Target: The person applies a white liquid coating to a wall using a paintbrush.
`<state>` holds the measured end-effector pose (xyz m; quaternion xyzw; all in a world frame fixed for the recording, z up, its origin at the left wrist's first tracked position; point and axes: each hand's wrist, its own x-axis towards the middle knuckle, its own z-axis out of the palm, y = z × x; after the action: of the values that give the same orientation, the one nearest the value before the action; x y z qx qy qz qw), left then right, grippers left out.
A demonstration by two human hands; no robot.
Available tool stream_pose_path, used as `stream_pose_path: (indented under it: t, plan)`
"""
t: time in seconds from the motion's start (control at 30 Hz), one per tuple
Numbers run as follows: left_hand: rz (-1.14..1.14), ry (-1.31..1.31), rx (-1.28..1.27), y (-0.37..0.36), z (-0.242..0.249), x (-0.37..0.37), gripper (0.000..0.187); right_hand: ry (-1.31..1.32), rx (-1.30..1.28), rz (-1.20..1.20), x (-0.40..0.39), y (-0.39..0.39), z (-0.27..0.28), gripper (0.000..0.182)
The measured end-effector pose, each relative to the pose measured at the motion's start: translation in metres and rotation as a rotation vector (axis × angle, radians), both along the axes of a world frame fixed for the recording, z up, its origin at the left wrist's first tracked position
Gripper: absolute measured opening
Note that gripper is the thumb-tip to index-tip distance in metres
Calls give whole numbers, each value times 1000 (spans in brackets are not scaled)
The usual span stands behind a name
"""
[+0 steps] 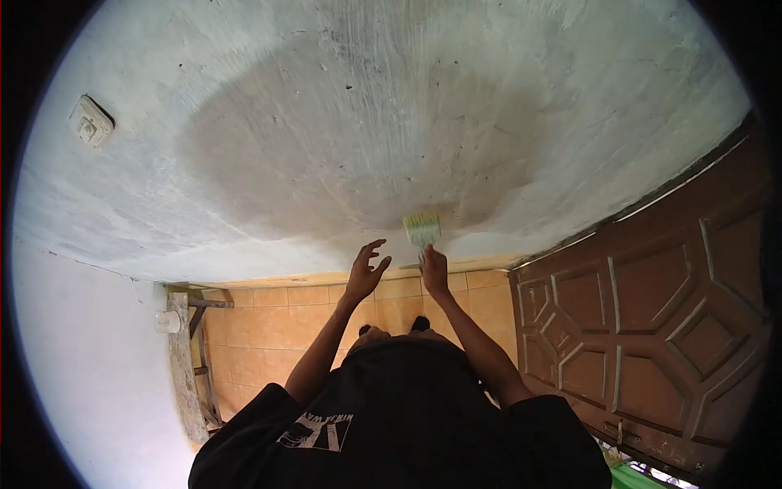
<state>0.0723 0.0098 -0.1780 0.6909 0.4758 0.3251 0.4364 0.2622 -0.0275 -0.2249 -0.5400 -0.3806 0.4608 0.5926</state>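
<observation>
My right hand (435,267) is closed around the handle of a paintbrush (422,231), whose yellowish bristles point up toward the wall. White paint coats much of the brush head, and its bristle tips overlap the lower wall in this view. To the left, my left hand (370,270) is raised with thumb and fingers apart, holding nothing. Before both hands rises a wall (358,138) with streaky whitish paint and a large greyish-brown area in the middle.
A white switch (92,121) is on the wall at upper left. Along the right side stands a brown panelled door (643,301). At left, a wooden bench-like frame (189,367) has a cup-shaped white object (168,322) by it. Orange tiles (265,326) cover the floor.
</observation>
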Motion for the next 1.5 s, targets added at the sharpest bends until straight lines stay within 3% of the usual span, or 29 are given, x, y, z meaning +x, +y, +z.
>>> stream_pose_path:
  t: [0.13, 0.3, 0.43, 0.53, 0.67, 0.77, 0.9, 1.03, 1.13, 1.3, 1.4, 1.5]
  plan:
    - [6, -18, -44, 1, 5, 6, 46, -47, 93, 16, 2, 34, 20, 52]
    - [27, -48, -43, -1, 6, 11, 48, -171, -102, 30, -3, 7, -52, 50]
    - [116, -220, -56, 2, 63, 7, 34, -155, -60, 109, -7, -20, -1, 48]
    - [129, -225, 246, 0, 145, 11, 23, 147, 114, 159, -10, -3, 90, 45]
    - [137, -320, 389, 9, 190, 21, 20, 128, 248, 122, -16, 33, 212, 41]
    - [167, -341, 368, 11, 190, 26, 19, 40, 280, 104, -15, 53, 230, 41]
    - [188, -352, 306, -1, 177, 18, 18, -96, 299, 76, -20, 49, 143, 37]
    - [256, -362, 311, -4, 169, -5, 18, 90, 25, 139, -21, 2, 98, 36]
    - [293, -400, 371, 6, 172, -23, 18, 152, 77, 179, -31, 1, 149, 37]
    - [251, -490, 432, 16, 208, -20, 17, 82, 282, 264, -42, 33, 308, 39]
    - [241, -483, 462, 17, 227, -15, 16, 28, 308, 188, -48, 53, 331, 40]
    - [264, -469, 467, 16, 220, -25, 17, -41, 298, 143, -47, 65, 269, 41]
